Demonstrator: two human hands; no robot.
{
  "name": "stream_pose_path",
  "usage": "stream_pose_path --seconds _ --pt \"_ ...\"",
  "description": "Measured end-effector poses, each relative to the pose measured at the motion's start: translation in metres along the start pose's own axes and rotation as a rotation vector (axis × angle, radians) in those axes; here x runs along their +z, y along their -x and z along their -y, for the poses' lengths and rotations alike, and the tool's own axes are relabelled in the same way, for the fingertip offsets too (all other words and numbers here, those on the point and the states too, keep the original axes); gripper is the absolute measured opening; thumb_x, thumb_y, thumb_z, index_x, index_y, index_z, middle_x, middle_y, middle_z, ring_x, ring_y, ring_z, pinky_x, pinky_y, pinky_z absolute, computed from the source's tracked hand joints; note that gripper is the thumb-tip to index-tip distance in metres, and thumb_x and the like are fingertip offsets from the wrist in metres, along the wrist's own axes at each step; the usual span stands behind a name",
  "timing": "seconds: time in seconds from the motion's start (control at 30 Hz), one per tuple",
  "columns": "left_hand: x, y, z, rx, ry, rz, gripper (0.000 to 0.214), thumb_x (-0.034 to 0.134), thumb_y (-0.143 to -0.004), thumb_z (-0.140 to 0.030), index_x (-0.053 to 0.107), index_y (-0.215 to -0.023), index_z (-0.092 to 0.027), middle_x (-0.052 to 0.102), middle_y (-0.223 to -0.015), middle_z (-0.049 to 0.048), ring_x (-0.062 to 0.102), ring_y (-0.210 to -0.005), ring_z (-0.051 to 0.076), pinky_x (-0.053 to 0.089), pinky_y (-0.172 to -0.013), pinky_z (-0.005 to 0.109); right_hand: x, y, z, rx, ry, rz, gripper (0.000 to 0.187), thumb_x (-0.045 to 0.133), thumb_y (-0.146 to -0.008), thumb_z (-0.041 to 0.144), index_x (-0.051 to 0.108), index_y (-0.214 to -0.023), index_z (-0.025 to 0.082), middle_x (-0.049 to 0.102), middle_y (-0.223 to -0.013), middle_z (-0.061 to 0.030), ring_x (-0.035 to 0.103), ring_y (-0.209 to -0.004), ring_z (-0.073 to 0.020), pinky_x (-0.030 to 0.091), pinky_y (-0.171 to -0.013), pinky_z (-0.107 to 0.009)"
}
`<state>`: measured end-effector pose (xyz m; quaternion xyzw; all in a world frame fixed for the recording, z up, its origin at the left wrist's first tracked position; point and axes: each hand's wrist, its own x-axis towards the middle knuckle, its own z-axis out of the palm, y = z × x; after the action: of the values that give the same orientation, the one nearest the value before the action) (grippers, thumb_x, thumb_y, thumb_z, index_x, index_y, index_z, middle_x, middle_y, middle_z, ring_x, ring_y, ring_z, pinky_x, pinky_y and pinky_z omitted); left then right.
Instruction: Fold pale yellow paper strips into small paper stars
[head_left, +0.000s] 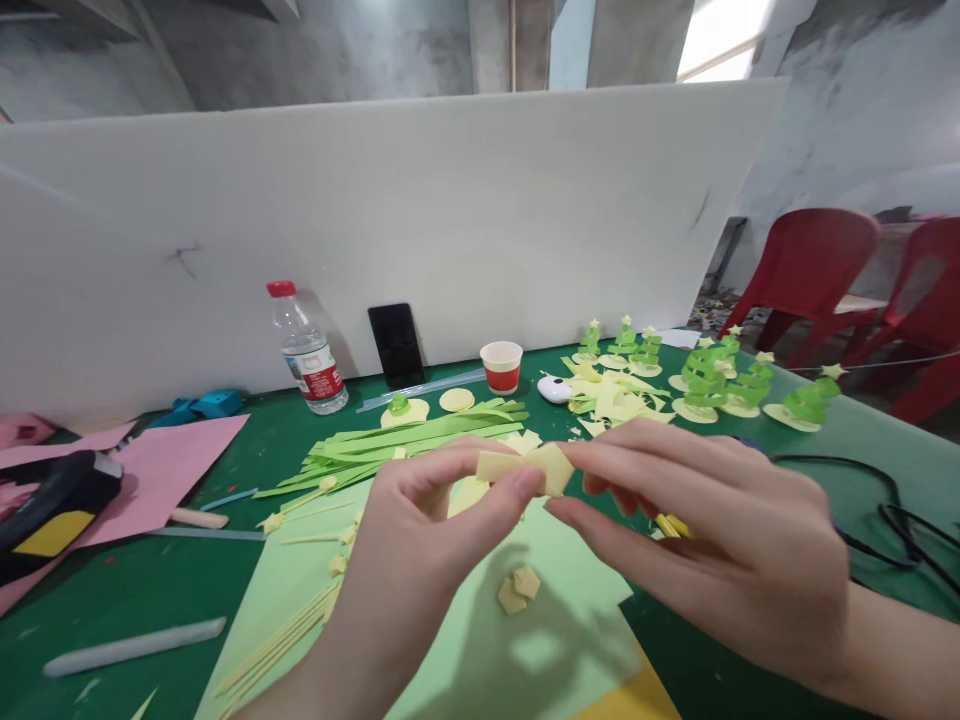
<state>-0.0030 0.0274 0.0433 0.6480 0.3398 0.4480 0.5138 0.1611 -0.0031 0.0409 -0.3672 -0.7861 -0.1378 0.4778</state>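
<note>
Yellow paper [553, 469] between left-hand fingers [504, 508]

Pale yellow paper strip [556, 468], pentagon-folded, between both hands [442, 530] [720, 530]

Red chairs [814, 255] near a stained grey wall [844, 140]

Pale yellow on the paper strip [553, 468]; mint green on the sheet [566, 630] at six o'clock; deep green on the table [172, 590]; red and white on the cup [502, 368].
</note>
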Motion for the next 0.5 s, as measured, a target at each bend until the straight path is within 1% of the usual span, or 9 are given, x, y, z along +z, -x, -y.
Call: stream_pose_path --seconds 0.07,0.17,0.27,0.33,0.4,0.5 --pt "0.001 0.000 -0.001 0.016 0.011 0.001 0.015 0.068 -0.077 -0.024 0.074 -0.063 -0.026 0.073 -0.072 -0.0046 0.065 -0.076 0.016 0.050 -0.071 0.024 -0.002 -0.003 0.000 0.117 -0.149 0.052 0.011 0.056 -0.085 0.016 0.058 -0.074 0.018 0.058 -0.057 0.0003 0.050 -0.046 -0.0089 0.044 -0.042 -0.020" --pt "0.004 -0.002 -0.003 0.024 -0.015 -0.011 0.018 0.068 -0.074 -0.021 0.074 -0.058 -0.028 0.071 -0.066 -0.0052 0.063 -0.071 0.015 0.049 -0.068 0.024 -0.003 -0.009 0.001 0.292 -0.376 0.189 0.024 0.051 -0.082 0.011 0.050 -0.059 0.018 0.049 -0.049 0.0039 0.045 -0.043 -0.0059 0.039 -0.039 -0.015" --pt "0.005 -0.002 -0.004 0.020 -0.054 -0.034 0.020 0.069 -0.072 -0.022 0.072 -0.053 -0.027 0.067 -0.058 -0.0045 0.060 -0.068 0.015 0.047 -0.067 0.025 -0.003 -0.013 0.003 0.457 -0.576 0.266 0.027 0.049 -0.080 0.013 0.046 -0.053 0.017 0.050 -0.048 0.0036 0.044 -0.044 -0.0056 0.036 -0.038 -0.014" --pt "0.005 -0.002 -0.003 -0.004 -0.073 -0.039 0.021 0.069 -0.071 -0.024 0.071 -0.051 -0.026 0.067 -0.056 -0.0034 0.060 -0.069 0.017 0.047 -0.071 0.028 -0.003 -0.014 0.003 0.515 -0.651 0.276 0.027 0.050 -0.078 0.014 0.048 -0.051 0.017 0.048 -0.047 0.0039 0.042 -0.043 -0.0057 0.033 -0.037 -0.016" --pt "0.004 0.000 -0.003 -0.033 -0.031 -0.027 0.019 0.070 -0.072 -0.025 0.072 -0.053 -0.025 0.070 -0.060 -0.0023 0.062 -0.073 0.019 0.048 -0.077 0.031 -0.004 -0.013 0.001 0.535 -0.685 0.265 0.027 0.052 -0.077 0.012 0.053 -0.050 0.017 0.044 -0.045 0.0050 0.039 -0.043 -0.0055 0.029 -0.037 -0.016" --pt "0.003 0.002 -0.003 -0.035 0.184 0.049 0.016 0.064 -0.076 -0.024 0.076 -0.066 -0.028 0.074 -0.073 -0.0029 0.063 -0.078 0.019 0.049 -0.079 0.031 -0.007 -0.010 -0.002 0.581 -0.779 0.248 0.027 0.056 -0.079 0.014 0.063 -0.054 0.018 0.043 -0.047 0.0051 0.034 -0.042 -0.0053 0.025 -0.037 -0.018"
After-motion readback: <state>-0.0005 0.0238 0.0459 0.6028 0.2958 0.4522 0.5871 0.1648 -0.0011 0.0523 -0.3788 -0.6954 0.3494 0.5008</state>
